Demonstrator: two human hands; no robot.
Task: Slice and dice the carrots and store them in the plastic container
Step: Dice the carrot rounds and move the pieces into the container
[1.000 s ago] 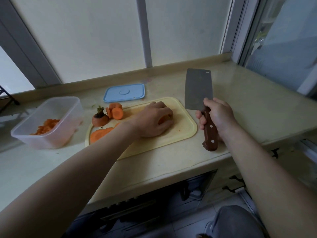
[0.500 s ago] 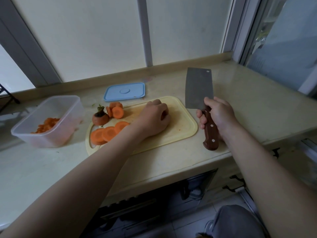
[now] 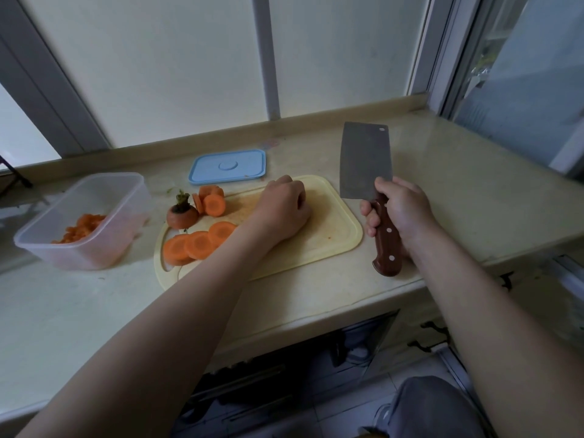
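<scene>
Behind the cutting board (image 3: 331,235) lies a blue lid (image 3: 227,165), left of the cleaver (image 3: 365,162).

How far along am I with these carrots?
Some diced carrot is already in the plastic container. Your right hand grips the cleaver beside the cutting board; your left hand rests curled on it, hiding anything beneath. Left: dice the round slices, transfer them, fit the blue lid.
</scene>
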